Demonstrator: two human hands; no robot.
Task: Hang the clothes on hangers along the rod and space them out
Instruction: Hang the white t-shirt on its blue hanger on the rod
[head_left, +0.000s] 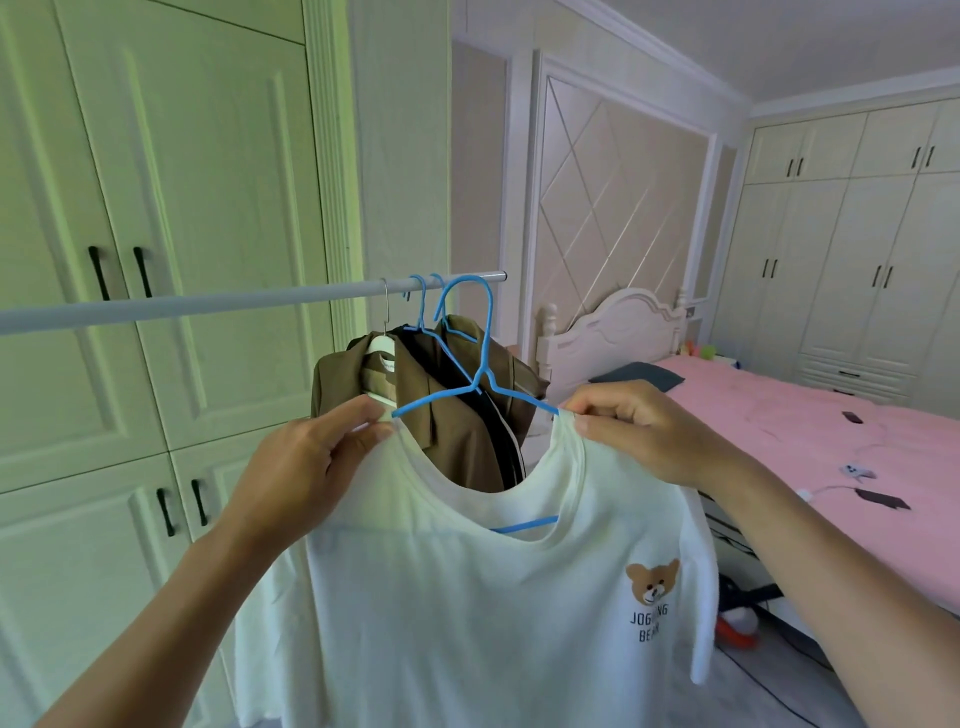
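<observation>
Bedroom rod (208, 304), white T-shirt (467, 597) on blue hanger (479, 384)

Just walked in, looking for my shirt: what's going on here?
A person is fitting a white T-shirt with a bear print onto a blue wire hanger, the left hand and right hand each pinching a shoulder. Its hook is up by the white metal rod, where a brown jacket and a dark garment hang bunched together.
</observation>
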